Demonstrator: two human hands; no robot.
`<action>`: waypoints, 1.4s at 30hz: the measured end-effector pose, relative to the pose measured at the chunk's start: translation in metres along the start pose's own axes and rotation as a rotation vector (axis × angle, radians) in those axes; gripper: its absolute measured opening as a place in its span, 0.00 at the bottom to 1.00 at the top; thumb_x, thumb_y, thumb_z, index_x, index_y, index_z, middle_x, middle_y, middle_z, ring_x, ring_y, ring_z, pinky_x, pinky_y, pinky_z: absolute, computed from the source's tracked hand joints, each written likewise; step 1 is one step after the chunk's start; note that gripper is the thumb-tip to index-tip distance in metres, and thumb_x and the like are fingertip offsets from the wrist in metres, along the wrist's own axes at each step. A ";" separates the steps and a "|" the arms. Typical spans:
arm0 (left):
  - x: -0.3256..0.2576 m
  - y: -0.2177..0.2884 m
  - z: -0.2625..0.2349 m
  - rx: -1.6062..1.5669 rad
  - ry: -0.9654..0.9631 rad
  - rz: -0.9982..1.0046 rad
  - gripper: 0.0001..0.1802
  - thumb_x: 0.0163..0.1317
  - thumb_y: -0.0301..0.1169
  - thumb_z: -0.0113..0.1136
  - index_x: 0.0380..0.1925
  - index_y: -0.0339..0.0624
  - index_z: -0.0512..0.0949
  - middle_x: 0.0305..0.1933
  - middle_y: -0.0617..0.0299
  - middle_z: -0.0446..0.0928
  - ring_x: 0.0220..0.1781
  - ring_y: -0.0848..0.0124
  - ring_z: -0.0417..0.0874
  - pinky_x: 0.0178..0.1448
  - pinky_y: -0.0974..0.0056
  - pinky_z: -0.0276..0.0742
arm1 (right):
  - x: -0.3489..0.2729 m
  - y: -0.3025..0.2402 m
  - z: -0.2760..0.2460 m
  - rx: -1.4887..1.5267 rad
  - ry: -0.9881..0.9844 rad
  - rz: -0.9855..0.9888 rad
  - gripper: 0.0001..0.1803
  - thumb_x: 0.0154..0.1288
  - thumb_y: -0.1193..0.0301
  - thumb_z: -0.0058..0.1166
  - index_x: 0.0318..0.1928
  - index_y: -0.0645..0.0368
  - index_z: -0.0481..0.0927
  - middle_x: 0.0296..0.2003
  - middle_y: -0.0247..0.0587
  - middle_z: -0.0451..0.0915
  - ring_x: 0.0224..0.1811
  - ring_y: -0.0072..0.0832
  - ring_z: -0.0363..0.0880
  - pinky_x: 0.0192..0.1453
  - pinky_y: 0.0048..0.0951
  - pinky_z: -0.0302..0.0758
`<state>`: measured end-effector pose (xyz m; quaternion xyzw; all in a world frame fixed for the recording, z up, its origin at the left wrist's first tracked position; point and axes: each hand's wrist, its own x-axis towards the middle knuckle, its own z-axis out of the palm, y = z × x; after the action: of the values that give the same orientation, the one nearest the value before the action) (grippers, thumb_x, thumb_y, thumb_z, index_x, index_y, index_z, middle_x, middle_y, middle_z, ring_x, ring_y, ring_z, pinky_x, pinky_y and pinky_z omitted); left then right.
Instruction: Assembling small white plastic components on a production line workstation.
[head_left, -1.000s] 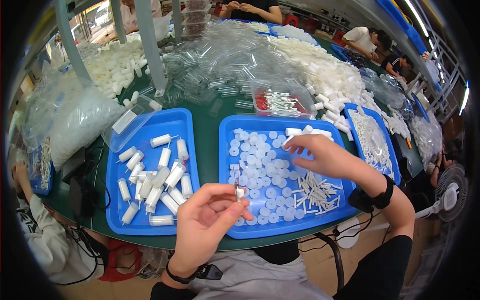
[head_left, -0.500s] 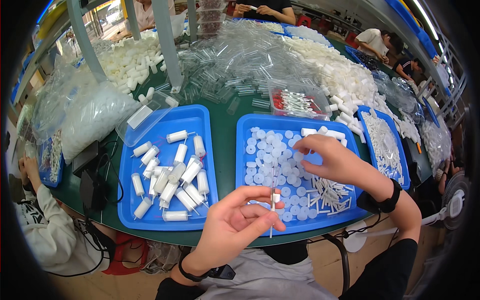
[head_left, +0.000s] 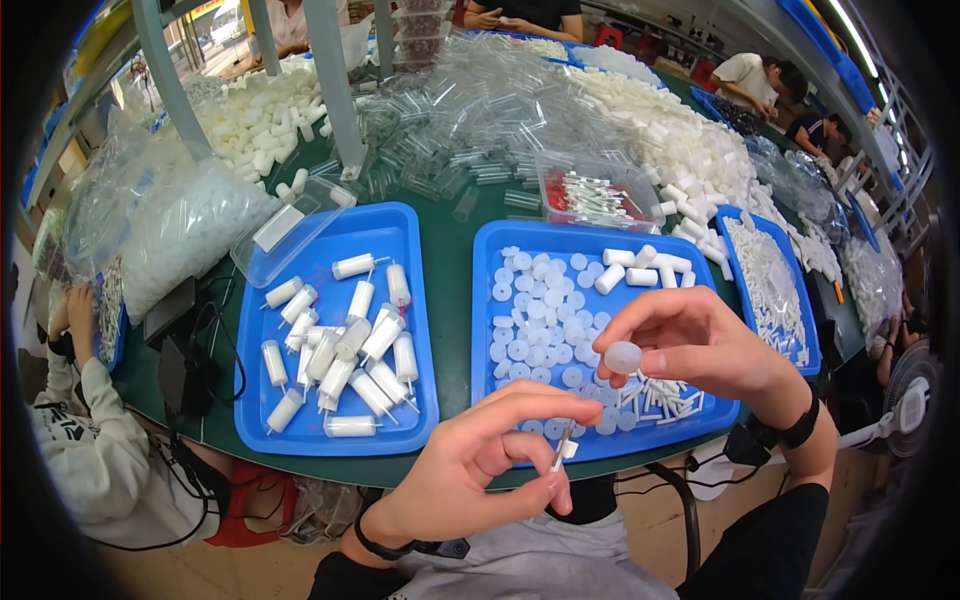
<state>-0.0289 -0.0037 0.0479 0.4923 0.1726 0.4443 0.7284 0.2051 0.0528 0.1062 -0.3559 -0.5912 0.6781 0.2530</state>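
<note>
Between the thumb and fingertips of my left hand (head_left: 490, 455) is a thin rod (head_left: 560, 450), tilted, with a small white piece on its side. My right hand (head_left: 700, 345) pinches a translucent white disc (head_left: 623, 357) by its edge, just above and right of the rod; the two are apart. Below both hands lies a blue tray (head_left: 484, 300) holding many translucent discs (head_left: 540, 310), a heap of thin white sticks (head_left: 680, 402) and several white cylinders (head_left: 640, 276). My right hand partly covers the sticks.
Another blue tray (head_left: 412, 300) at left holds white cylinders (head_left: 335, 375) with thin pins. Behind stand a clear box (head_left: 600, 195) of red-and-white sticks and piles of clear tubes (head_left: 480, 110) and white cylinders (head_left: 690, 150). A grey post (head_left: 335, 90) rises from the table. Other people sit around.
My right hand has come up from the discs with one disc pinched, moving nearer to me. The rod in my left hand has tilted and dropped slightly.
</note>
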 end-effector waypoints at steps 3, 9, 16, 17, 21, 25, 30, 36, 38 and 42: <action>-0.003 -0.002 -0.005 -0.032 -0.073 -0.009 0.26 0.53 0.10 0.54 0.54 0.25 0.66 0.57 0.45 0.64 0.34 0.69 0.82 0.41 0.67 0.79 | -0.002 0.001 0.001 0.020 -0.038 -0.023 0.15 0.63 0.76 0.55 0.50 0.67 0.76 0.44 0.43 0.79 0.45 0.26 0.79 0.52 0.29 0.75; -0.003 0.005 0.002 -0.074 -0.047 -0.044 0.28 0.49 0.09 0.56 0.53 0.20 0.63 0.54 0.35 0.68 0.31 0.66 0.83 0.37 0.65 0.81 | -0.003 0.000 0.005 0.017 -0.058 -0.016 0.15 0.63 0.77 0.55 0.51 0.67 0.75 0.45 0.42 0.79 0.45 0.26 0.79 0.52 0.28 0.75; -0.004 0.008 0.004 -0.082 -0.085 -0.105 0.29 0.48 0.09 0.55 0.54 0.21 0.62 0.54 0.31 0.69 0.31 0.66 0.84 0.39 0.66 0.79 | -0.004 0.001 0.019 0.033 -0.063 0.010 0.15 0.64 0.78 0.53 0.51 0.66 0.76 0.47 0.41 0.78 0.50 0.23 0.75 0.54 0.25 0.72; -0.004 0.008 0.004 -0.082 -0.084 -0.106 0.29 0.48 0.09 0.55 0.54 0.21 0.62 0.54 0.31 0.69 0.31 0.66 0.84 0.39 0.66 0.79 | -0.004 0.001 0.020 0.064 -0.064 -0.001 0.15 0.65 0.78 0.53 0.52 0.66 0.76 0.47 0.41 0.77 0.51 0.22 0.74 0.55 0.25 0.72; -0.004 0.008 0.002 -0.068 -0.109 -0.088 0.30 0.48 0.09 0.55 0.54 0.20 0.62 0.54 0.31 0.69 0.31 0.66 0.84 0.39 0.66 0.79 | -0.005 -0.003 0.020 -0.042 -0.058 0.001 0.15 0.65 0.78 0.52 0.52 0.66 0.76 0.47 0.40 0.77 0.51 0.22 0.74 0.54 0.25 0.71; -0.004 0.008 0.002 -0.065 -0.112 -0.083 0.30 0.49 0.09 0.55 0.55 0.20 0.61 0.54 0.31 0.68 0.31 0.66 0.84 0.39 0.66 0.79 | -0.005 -0.002 0.020 -0.109 -0.094 -0.071 0.15 0.65 0.79 0.51 0.52 0.66 0.76 0.47 0.40 0.78 0.50 0.22 0.74 0.53 0.25 0.71; -0.003 0.007 0.002 -0.084 -0.089 -0.092 0.30 0.50 0.09 0.54 0.55 0.21 0.60 0.56 0.31 0.67 0.31 0.66 0.83 0.38 0.66 0.79 | -0.004 -0.002 0.016 -0.231 -0.117 -0.190 0.15 0.65 0.80 0.51 0.52 0.66 0.77 0.46 0.41 0.78 0.49 0.22 0.74 0.53 0.26 0.71; -0.003 0.003 0.001 -0.061 -0.078 -0.048 0.29 0.51 0.08 0.53 0.56 0.21 0.60 0.56 0.33 0.67 0.31 0.66 0.83 0.37 0.64 0.80 | -0.006 0.002 0.019 -0.144 -0.048 -0.132 0.15 0.63 0.78 0.53 0.51 0.66 0.77 0.45 0.41 0.78 0.47 0.22 0.75 0.52 0.26 0.73; -0.003 0.003 0.002 -0.048 -0.075 -0.045 0.29 0.52 0.08 0.53 0.56 0.21 0.60 0.55 0.33 0.67 0.32 0.66 0.83 0.37 0.64 0.80 | -0.006 0.002 0.021 -0.196 -0.003 -0.150 0.15 0.63 0.77 0.54 0.50 0.66 0.77 0.42 0.40 0.80 0.44 0.22 0.77 0.50 0.26 0.74; -0.002 0.004 0.004 -0.032 -0.047 -0.062 0.29 0.52 0.08 0.53 0.55 0.21 0.60 0.55 0.35 0.68 0.32 0.66 0.83 0.38 0.64 0.81 | -0.005 0.003 0.022 -0.261 0.015 -0.203 0.14 0.63 0.76 0.55 0.49 0.65 0.77 0.38 0.40 0.81 0.41 0.23 0.80 0.49 0.26 0.74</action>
<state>-0.0294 -0.0074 0.0527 0.4851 0.1635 0.4127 0.7534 0.1911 0.0346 0.1048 -0.3294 -0.7053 0.5637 0.2763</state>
